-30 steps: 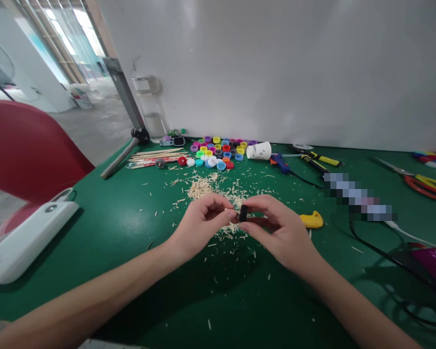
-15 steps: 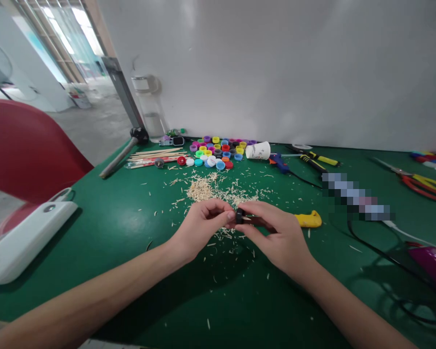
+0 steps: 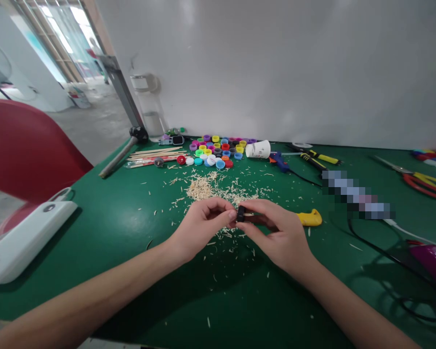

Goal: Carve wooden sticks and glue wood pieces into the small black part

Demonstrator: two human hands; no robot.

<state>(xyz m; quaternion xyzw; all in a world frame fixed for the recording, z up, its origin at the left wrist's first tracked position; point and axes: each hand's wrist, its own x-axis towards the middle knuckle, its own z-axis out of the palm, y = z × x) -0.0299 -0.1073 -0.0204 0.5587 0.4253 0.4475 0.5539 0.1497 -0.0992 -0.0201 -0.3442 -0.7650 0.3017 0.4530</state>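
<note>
My left hand (image 3: 203,222) and my right hand (image 3: 276,232) meet over the green table (image 3: 131,228), fingertips together. My right hand pinches a small black cap-like piece (image 3: 241,213) between thumb and fingers. My left hand's fingers are curled and pinched against that same piece; whether they hold anything else is hidden. Wood shavings (image 3: 203,189) lie scattered under and beyond both hands. A yellow-handled tool (image 3: 310,218) lies just right of my right hand.
Coloured bottle caps (image 3: 218,150), wooden sticks (image 3: 152,156), a hammer (image 3: 121,152), a tipped paper cup (image 3: 258,150), a blue glue gun (image 3: 280,162) and screwdrivers (image 3: 319,159) line the back. Red scissors (image 3: 421,182) and cables (image 3: 385,247) lie right. A white box (image 3: 25,237) sits left.
Both hands have sunk slightly toward the table and the black piece has been turned a little between the fingers. Everything else is as before.
</note>
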